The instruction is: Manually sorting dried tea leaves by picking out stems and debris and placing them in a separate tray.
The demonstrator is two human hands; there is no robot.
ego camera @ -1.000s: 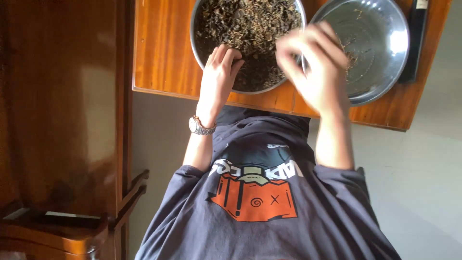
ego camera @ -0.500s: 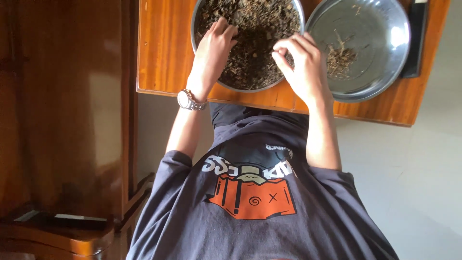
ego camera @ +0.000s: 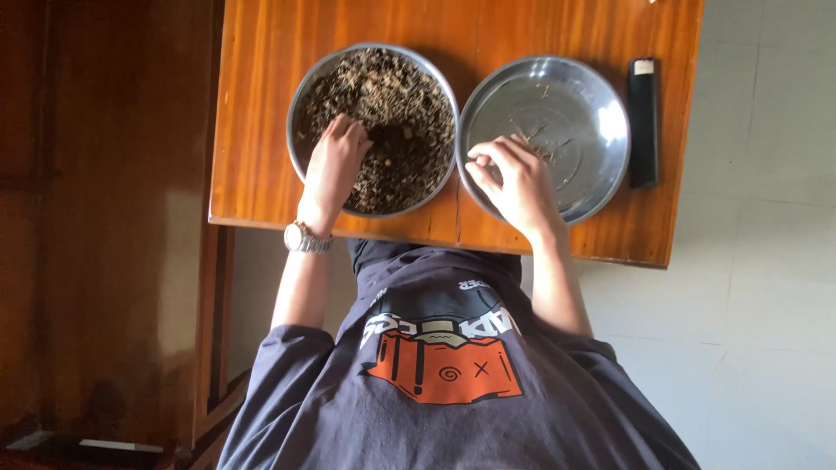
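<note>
Change: right hand [ego camera: 515, 181] moved from the herb-filled bowl [ego camera: 305, 100] to the near-empty steel bowl [ego camera: 601, 104], fingers pinched on something too small to tell.
Left hand [ego camera: 335, 165]: still in the dried herbs, fingers loosely curled; whether it holds anything cannot be told.
Nearby: black bar-shaped object [ego camera: 643, 122] on tabletop [ego camera: 252, 130].

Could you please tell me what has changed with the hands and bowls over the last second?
The right hand swung from the full bowl to over the near-empty bowl, fingertips pinched. The left hand stayed resting in the dried mix. Both bowls and the dark bar kept their places.

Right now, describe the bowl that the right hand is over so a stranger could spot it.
On the orange wooden table sit two round steel bowls. The right-hand bowl, beside a slim black object, is nearly bare; its neighbour is heaped with dark dried bits.
</note>
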